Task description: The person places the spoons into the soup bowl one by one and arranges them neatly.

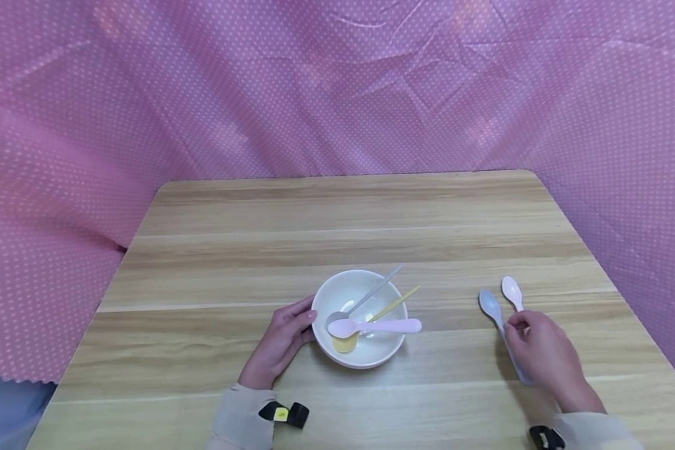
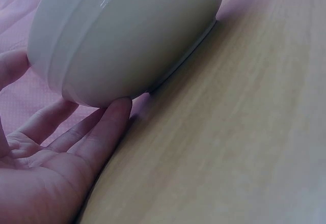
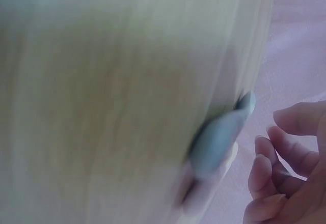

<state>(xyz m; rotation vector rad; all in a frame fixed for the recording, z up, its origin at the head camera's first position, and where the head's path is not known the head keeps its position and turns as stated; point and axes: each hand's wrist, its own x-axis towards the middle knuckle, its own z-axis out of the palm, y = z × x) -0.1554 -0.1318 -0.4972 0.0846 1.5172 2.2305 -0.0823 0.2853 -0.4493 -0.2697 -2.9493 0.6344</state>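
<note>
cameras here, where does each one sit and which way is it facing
Head: looks forward and down at the table, white bowl, spoons; left hand, right hand and sleeves show.
Left wrist: low beside the bowl, facing it; palm and fingers show.
Right wrist: close over the blue spoon; curled fingers show.
Shared: head and left wrist both see the bowl.
</note>
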